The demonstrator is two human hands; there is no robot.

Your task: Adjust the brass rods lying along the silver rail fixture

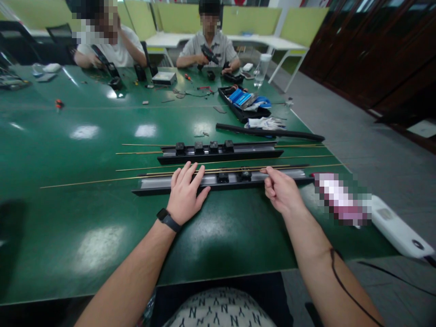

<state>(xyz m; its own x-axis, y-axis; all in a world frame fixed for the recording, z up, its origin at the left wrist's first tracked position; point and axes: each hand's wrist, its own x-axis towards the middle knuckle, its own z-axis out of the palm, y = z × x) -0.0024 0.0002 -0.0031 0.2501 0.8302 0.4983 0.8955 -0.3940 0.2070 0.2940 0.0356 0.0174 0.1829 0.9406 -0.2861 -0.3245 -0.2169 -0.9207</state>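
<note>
A long black channel [160, 182] with a silvery inside lies crosswise in front of me. My left hand [185, 188], wearing a dark wristband, rests on its left half with fingers spread. Small black blocks [223, 176] sit in the channel between my hands. Thin brass-coloured rods [88, 182] run along its far edge and stick out to the left. My right hand [281, 187] is closed over the channel's right part, index finger and thumb pinched at a rod. Just beyond lies a second black channel [221, 154] carrying several black blocks, with more rods beside it.
A black foam-like strip [272, 132], a white glove [265, 123] and a black tray [238, 106] of blue items lie farther back. At right are a blurred pink item [340, 200] and a white device [398, 227]. Two people sit across the green table [112, 259]; one holds a drill [209, 54].
</note>
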